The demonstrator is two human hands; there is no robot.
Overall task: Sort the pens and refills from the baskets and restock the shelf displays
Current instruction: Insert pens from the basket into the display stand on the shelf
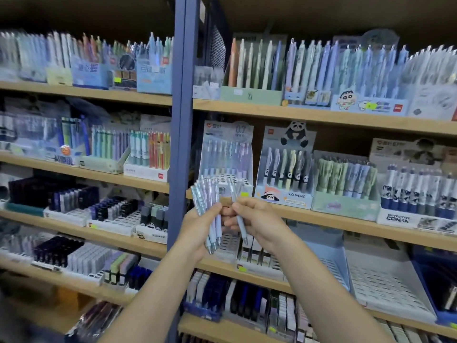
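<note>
Several pale pens (209, 214) clamped in left hand (197, 226) fingers, one pen (238, 214) pinched by right hand (257, 219), count blurred.

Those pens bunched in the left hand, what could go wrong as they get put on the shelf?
The left hand grips a fanned bunch of pens near their lower ends only, so one might slip out. The right hand pinches a single pen close beside the bunch and could knock it. The 0.7 mm display box just behind looks light and may tip if bumped.
</note>
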